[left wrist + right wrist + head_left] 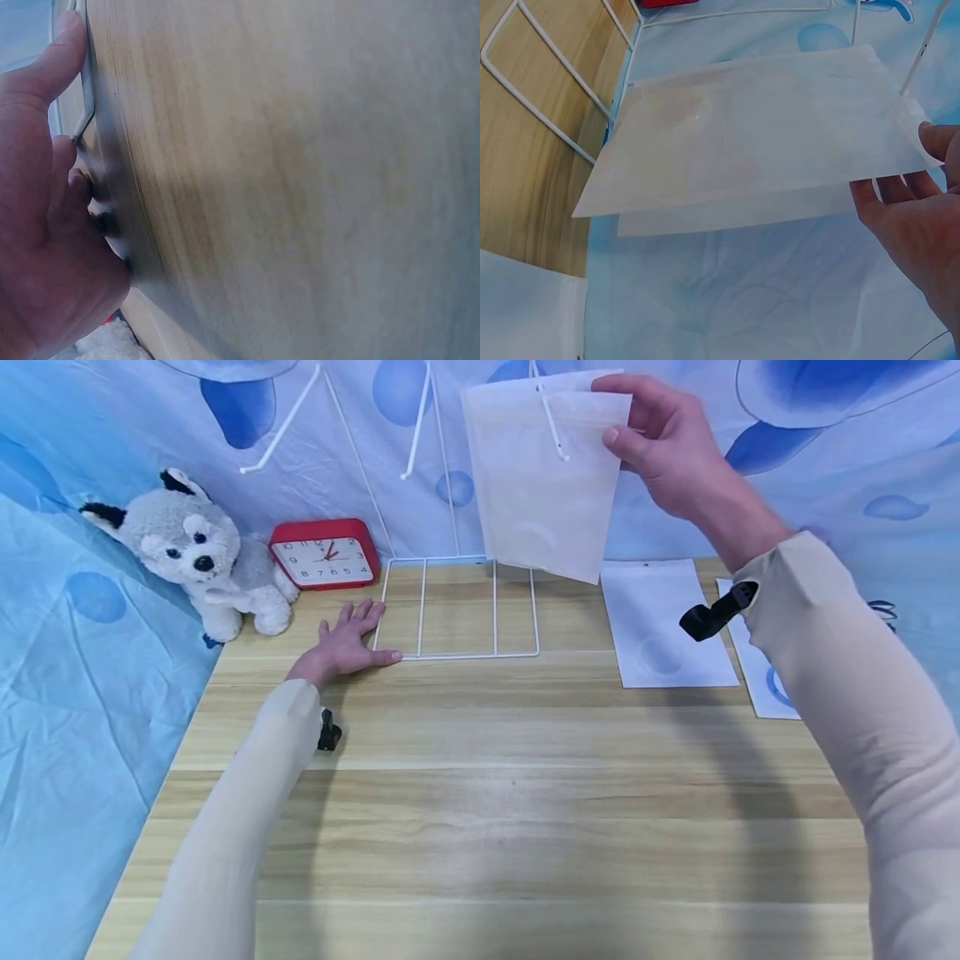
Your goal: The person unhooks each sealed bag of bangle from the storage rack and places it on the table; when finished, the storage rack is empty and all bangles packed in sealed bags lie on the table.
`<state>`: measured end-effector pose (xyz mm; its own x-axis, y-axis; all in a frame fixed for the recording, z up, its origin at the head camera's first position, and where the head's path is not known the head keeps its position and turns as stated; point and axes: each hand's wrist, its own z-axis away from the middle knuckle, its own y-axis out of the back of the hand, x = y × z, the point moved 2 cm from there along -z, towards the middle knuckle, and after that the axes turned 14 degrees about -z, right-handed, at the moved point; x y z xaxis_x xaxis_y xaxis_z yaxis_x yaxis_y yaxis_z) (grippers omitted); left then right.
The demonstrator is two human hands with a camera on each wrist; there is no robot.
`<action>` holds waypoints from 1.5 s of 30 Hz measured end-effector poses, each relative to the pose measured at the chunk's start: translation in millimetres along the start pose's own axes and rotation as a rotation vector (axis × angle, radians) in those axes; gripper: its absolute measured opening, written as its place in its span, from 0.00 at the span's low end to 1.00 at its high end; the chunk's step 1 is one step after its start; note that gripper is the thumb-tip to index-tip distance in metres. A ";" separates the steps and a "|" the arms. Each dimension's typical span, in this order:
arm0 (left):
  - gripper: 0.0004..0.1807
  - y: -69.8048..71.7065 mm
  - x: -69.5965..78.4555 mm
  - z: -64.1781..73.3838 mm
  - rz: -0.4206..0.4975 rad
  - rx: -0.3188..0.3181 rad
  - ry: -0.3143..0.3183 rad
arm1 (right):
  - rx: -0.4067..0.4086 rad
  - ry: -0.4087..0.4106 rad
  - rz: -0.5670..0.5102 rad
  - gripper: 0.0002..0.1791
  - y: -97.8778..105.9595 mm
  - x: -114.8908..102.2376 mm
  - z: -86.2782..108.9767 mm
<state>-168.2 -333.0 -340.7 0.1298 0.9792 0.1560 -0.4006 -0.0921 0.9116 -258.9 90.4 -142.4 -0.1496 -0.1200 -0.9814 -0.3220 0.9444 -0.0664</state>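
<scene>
At the upper right edge of a white, translucent pouch (547,493), my right hand (671,452) pinches it between thumb and fingers. A prong of the white wire rack (457,656) crosses the front of the pouch's upper part. In the right wrist view, the pouch (742,135) spans the middle with a second pale layer beneath it, and the right hand (922,217) grips its edge. My left hand (348,639) rests with spread fingers at the left side of the rack's base. Its thumb touches the base wire, as the left wrist view of that hand (45,187) also shows.
Two more bare prongs (281,431) jut out at the rack's upper left. A red clock (326,553) and a grey plush dog (198,547) stand at the back left. White flat packets (667,627) lie on the wooden table (480,793), under and beside the right forearm.
</scene>
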 end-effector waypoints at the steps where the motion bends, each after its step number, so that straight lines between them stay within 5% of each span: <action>1: 0.58 0.0 0.1 0.1 0.002 -0.001 0.000 | 0.000 -0.003 -0.020 0.24 -0.7 0.9 -0.5; 11: 0.57 0.0 -1.0 -1.0 -0.005 0.007 -0.002 | -0.007 -0.011 -0.251 0.23 -7.1 5.2 -4.9; 18: 0.57 -4.0 -3.4 -3.2 -0.002 0.011 -0.006 | -0.006 -0.024 -0.321 0.23 -9.0 6.8 -7.8; 45: 0.57 -7.9 -2.8 -11.8 -0.014 0.033 0.000 | -0.030 -0.077 -0.337 0.20 -9.5 10.5 -4.7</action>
<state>-176.1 -332.9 -352.9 0.1348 0.9805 0.1432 -0.3685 -0.0845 0.9258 -261.8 78.7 -151.2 0.0406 -0.3991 -0.9160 -0.3692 0.8459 -0.3849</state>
